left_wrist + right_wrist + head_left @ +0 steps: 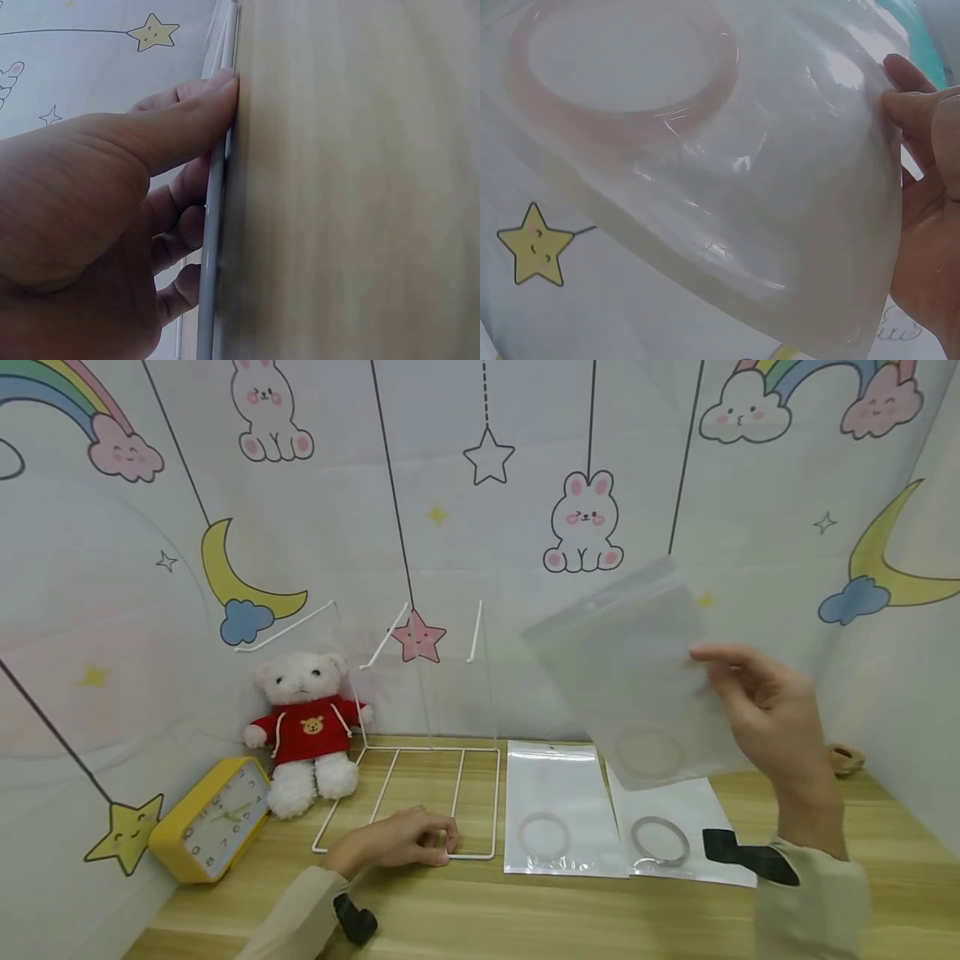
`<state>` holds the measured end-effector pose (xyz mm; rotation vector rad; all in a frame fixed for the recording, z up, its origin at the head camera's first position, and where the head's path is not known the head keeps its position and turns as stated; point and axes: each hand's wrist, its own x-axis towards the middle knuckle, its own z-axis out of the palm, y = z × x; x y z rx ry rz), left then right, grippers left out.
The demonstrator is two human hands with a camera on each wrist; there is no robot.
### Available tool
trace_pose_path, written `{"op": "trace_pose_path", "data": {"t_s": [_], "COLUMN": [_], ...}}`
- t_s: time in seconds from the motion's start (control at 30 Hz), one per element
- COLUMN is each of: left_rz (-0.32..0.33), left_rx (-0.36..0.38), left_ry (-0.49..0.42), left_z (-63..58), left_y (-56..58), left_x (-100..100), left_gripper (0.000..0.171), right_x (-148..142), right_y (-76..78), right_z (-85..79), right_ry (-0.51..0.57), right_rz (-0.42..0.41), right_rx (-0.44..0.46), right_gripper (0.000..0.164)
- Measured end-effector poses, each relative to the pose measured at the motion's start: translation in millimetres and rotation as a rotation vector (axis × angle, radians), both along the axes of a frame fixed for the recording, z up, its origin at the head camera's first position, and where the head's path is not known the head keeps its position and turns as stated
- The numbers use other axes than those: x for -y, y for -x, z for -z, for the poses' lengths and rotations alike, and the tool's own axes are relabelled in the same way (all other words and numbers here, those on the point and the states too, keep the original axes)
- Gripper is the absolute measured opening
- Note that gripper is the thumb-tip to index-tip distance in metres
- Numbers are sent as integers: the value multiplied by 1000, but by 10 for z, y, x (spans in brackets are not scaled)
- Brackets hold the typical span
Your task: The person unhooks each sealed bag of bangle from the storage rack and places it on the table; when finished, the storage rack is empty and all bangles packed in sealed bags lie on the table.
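Note:
My right hand (780,718) pinches the side edge of a clear zip bag (600,668), held up tilted above the table. Inside its lower part lies a pale pinkish bangle-like ring (622,126), seen closely in the right wrist view. Down at the left, my left hand (401,839) rests at the front of a white wire rack (497,802), thumb and fingertips gripping its front bar (212,247). The rack stands on the table with a thin upright back and several white prongs (281,627) near the top.
Two more clear bags, a left one (566,777) and a right one (716,814), lie flat right of the rack, each with a ring inside. A teddy bear (311,731) and a yellow clock (213,818) stand at the left. A small brown object (846,758) sits far right.

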<state>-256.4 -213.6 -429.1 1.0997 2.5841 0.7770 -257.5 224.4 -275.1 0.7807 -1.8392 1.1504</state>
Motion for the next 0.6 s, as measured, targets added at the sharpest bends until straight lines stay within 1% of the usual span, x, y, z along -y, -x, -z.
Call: {"op": "trace_pose_path", "data": {"t_s": [0.1, 0.23, 0.43, 0.6], "left_rz": [1, 27, 57, 56], "left_rx": [-9, -19, -10, -5], "left_ry": [4, -2, -35, -43], "left_z": [19, 32, 25, 9], "left_y": [12, 34, 31, 32], "left_x": [1, -2, 5, -1], "left_gripper": [8, 9, 9, 8], "right_x": [-118, -269, -430, -576], "right_y": [-17, -45, -60, -58], "right_z": [18, 56, 109, 122], "right_ry": [-24, -41, -30, -27], "right_rz": [37, 76, 141, 213], "right_rx": [21, 57, 136, 188], "right_gripper": [29, 31, 27, 26]}}
